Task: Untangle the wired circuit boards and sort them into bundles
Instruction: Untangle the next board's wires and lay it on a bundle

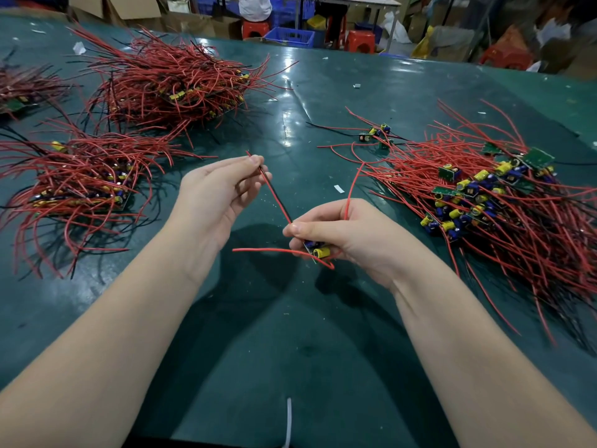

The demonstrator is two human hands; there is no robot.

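Right hand (342, 234) low at centre, above the dark green table (290, 318); fingers (295, 228) curled tight round a small green circuit board with yellow and blue capacitors (318, 250), board tucked under the fingertips, yellow capacitor poking out below them. Left hand (216, 195) raised up and to the left, thumb and forefinger pinching a paired red and black wire (274, 192) near its free end; wire drawn straight and taut from that pinch down to the right thumb. Second red wire (350, 189) rising out of the top of the right fist, curving away; third red wire (268, 250) trailing left from the board. Loose tangle of red-wired boards (484, 195) spread on the table at right, near the right hand. Two denser red-wire bundles at left: near bundle (77, 182), far bundle (168, 88). Small cluster of a few boards (376, 135) lying apart, mid-table.
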